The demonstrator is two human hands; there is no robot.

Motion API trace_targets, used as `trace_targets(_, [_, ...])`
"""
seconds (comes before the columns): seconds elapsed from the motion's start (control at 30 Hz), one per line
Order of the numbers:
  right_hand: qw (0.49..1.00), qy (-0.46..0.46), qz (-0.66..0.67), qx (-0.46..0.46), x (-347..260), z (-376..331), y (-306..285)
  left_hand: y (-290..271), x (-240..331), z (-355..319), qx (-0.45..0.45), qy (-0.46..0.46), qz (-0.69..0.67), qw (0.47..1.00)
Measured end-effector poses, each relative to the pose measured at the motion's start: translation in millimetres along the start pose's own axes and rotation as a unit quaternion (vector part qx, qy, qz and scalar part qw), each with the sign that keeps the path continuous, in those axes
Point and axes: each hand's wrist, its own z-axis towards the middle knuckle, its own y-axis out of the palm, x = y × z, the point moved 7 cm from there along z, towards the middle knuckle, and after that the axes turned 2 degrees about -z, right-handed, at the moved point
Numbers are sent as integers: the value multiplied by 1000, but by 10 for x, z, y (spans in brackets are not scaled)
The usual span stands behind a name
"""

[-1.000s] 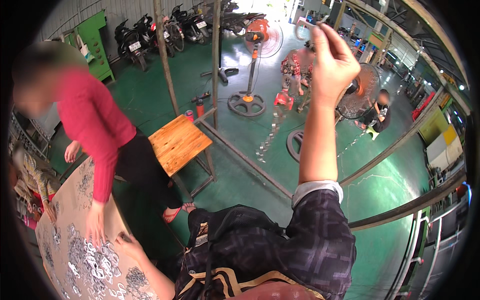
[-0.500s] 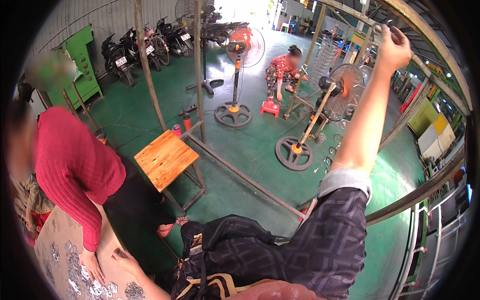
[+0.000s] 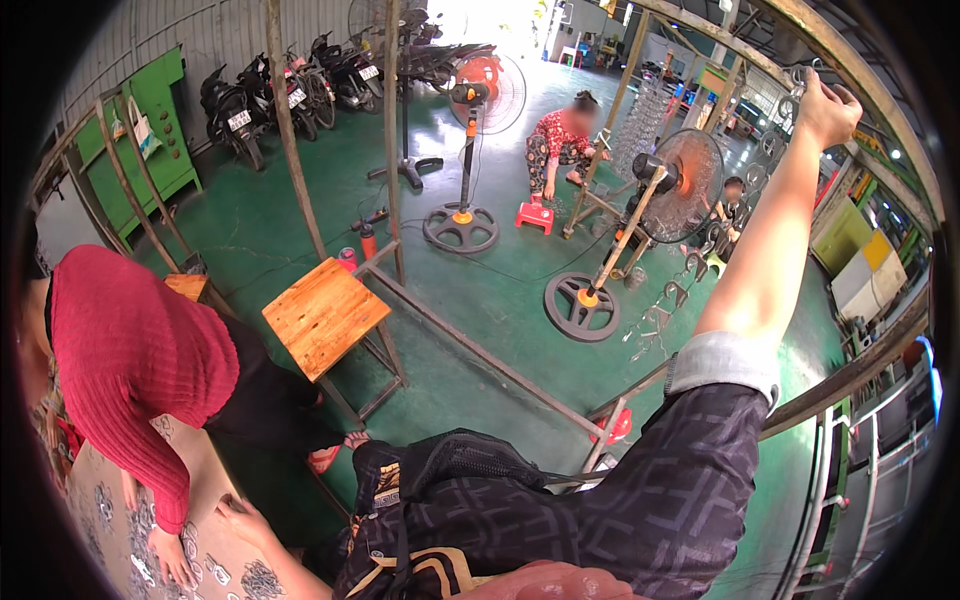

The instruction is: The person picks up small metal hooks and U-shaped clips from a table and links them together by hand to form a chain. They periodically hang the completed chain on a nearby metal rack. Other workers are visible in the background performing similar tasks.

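My right arm reaches up to the upper right. My right hand (image 3: 830, 115) is curled beside the wooden overhead bar (image 3: 730, 45), its fingertips pinching a small metal ring (image 3: 798, 77). Behind that forearm hangs a strand of linked dark metal pieces (image 3: 698, 262), its lower end near the floor. At the lower left, my left hand (image 3: 243, 522) hovers at the edge of a brown tabletop (image 3: 205, 470), fingers curled together; whatever they hold, if anything, is too small to make out. Flat metal pieces (image 3: 262, 578) lie in piles on that tabletop.
A co-worker in a red sweater (image 3: 140, 340) leans over the tabletop at left. A wooden stool (image 3: 325, 315) and a metal rail (image 3: 480, 350) stand ahead. Beyond are two standing fans (image 3: 470, 95), another person crouching by a red stool (image 3: 534, 217), and parked motorbikes (image 3: 235, 115).
My right hand has shifted right and slightly down along the bar. More of the hanging strand shows beside my forearm. The co-worker has bent lower over the tabletop.
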Motion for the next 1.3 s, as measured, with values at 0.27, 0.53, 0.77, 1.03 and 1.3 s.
trace_targets(0.27, [1000,-2,-11,-10,122,69,52,-39,-38,8,2,4,25,1000])
trace_targets(0.53, [999,17,-32,-39,404,107,115,-3,-79,-14,10,23,-3,1000])
trace_targets(0.77, [998,11,-33,-42,524,136,169,-66,14,-7,3,10,20,1000])
trace_targets(1.03, [997,50,-38,-46,429,68,-8,18,-85,-15,-1,11,-42,999])
trace_targets(1.3, [997,40,62,7,332,110,-427,51,-48,8,-17,-15,-46,999])
